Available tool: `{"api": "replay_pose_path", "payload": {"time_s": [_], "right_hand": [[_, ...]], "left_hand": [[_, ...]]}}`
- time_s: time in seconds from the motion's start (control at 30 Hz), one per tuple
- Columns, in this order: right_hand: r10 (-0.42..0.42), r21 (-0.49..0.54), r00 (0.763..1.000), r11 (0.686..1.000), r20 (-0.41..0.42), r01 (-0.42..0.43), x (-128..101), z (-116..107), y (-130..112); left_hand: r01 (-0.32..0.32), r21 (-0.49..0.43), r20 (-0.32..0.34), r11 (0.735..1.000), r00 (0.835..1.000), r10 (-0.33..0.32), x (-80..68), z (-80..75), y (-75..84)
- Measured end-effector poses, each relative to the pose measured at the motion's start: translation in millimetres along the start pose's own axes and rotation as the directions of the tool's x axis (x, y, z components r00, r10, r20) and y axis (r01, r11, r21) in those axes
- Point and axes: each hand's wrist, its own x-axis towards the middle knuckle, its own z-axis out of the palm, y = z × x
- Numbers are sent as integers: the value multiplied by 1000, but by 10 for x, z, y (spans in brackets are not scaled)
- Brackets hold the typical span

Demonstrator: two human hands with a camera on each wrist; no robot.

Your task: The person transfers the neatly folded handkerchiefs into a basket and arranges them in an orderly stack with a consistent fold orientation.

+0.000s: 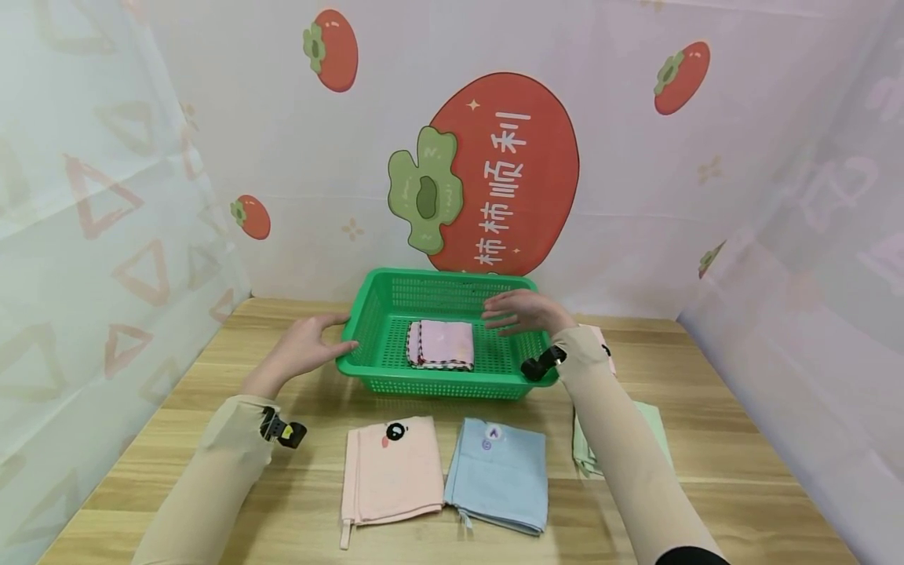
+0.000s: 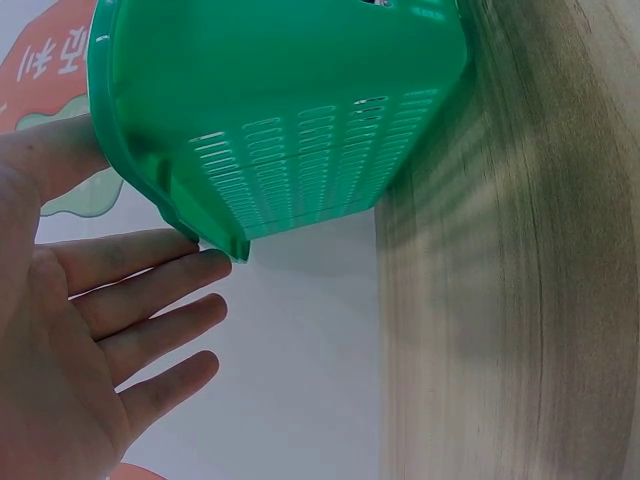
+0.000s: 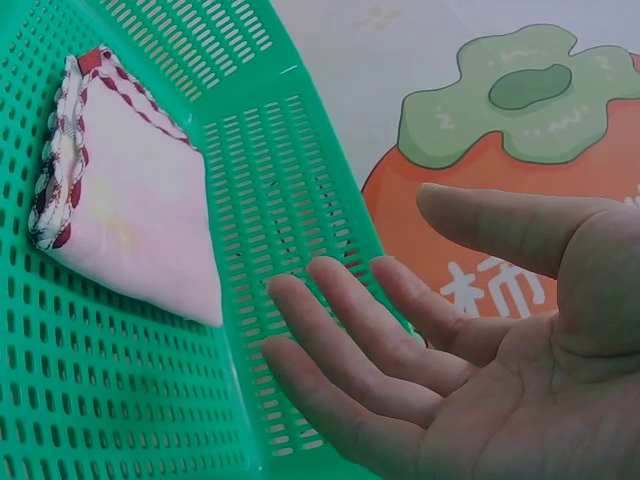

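A green plastic basket (image 1: pixel 459 377) stands at the back of the table. My left hand (image 1: pixel 305 345) grips its left rim, the thumb over the edge and the fingers outside; in the left wrist view the index and middle fingertips (image 2: pixel 212 262) meet the rim from outside. Inside the basket lies a folded pink cloth (image 1: pixel 446 344) with a dark checkered border, seen closer as a pink cloth (image 3: pixel 140 200) in the right wrist view. Over the basket's right side, my right hand (image 1: pixel 519 308) holds nothing, its fingers loosely bent and apart from the cloth.
A folded peach towel (image 1: pixel 395 471) and a folded blue towel (image 1: pixel 497 475) lie side by side in front of the basket. The right forearm partly covers a green towel (image 1: pixel 653 428). Behind the right wrist, a pink cloth (image 1: pixel 606 349) shows. White printed sheets surround the wooden table.
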Motion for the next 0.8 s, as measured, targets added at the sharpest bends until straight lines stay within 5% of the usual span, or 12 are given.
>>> {"api": "replay_pose_path", "payload": {"time_s": [0.8], "right_hand": [[-106, -86, 993, 991, -53, 102, -352, 45, -80]], "left_hand": [[4, 1, -18, 1000, 1000, -4, 6, 23, -43]]}}
